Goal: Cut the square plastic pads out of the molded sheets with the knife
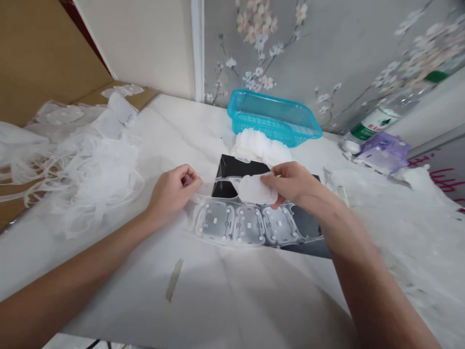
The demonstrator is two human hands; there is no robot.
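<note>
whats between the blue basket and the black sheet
A row of overlapping white pieces lies between the blue basket and black sheet, in the head view.

Head-worn view, looking forward and down, close above tabletop (138,303), facing floral wall (334,53)

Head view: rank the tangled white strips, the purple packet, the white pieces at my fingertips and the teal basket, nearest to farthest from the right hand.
From the right hand:
1. White pieces: touching its fingertips.
2. Teal basket: just beyond it.
3. Purple packet: off to its right.
4. Tangled white strips: far left, past the left hand.
</note>
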